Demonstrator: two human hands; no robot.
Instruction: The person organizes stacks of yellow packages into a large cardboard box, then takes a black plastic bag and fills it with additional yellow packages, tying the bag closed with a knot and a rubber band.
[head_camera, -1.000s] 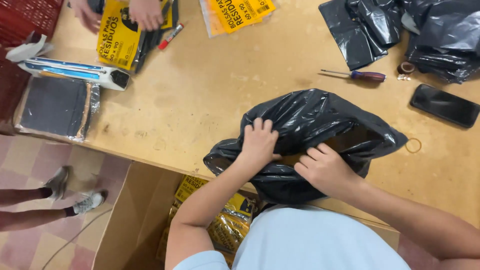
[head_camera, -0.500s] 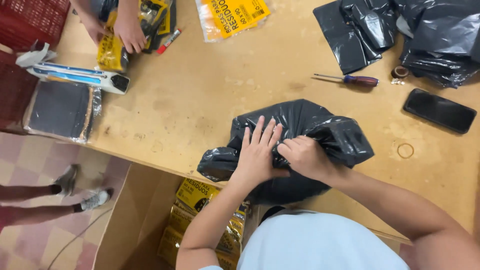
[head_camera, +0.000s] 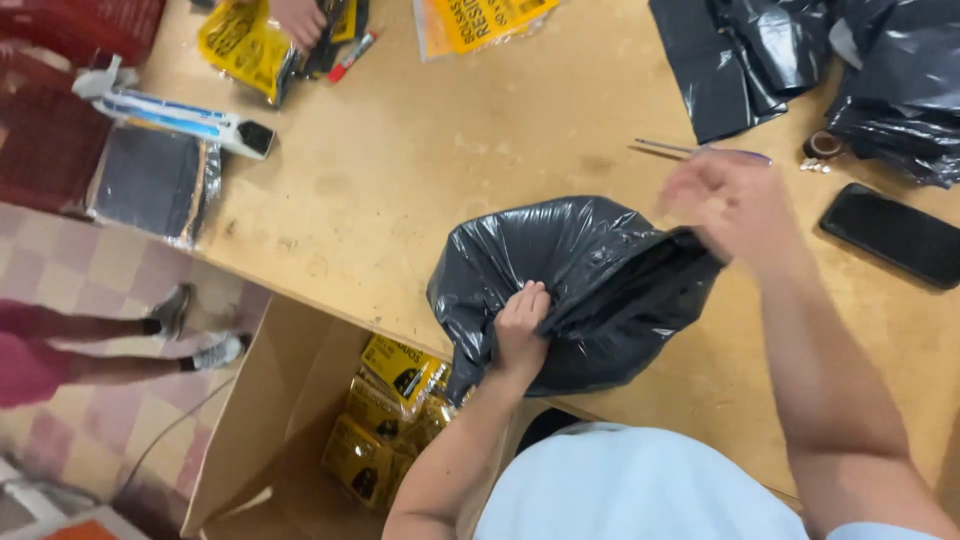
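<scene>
Now left hand (head_camera: 520, 330) grips black bag (head_camera: 590, 290) tightly; right hand (head_camera: 730, 205), blurred, grip unclear.

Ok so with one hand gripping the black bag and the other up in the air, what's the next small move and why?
Probably bring the right hand back down onto the black bag. The left hand alone pinches its near edge, the bag lies puffed and loose on the table, and the right hand is blurred above its far end, gripping nothing.
</scene>
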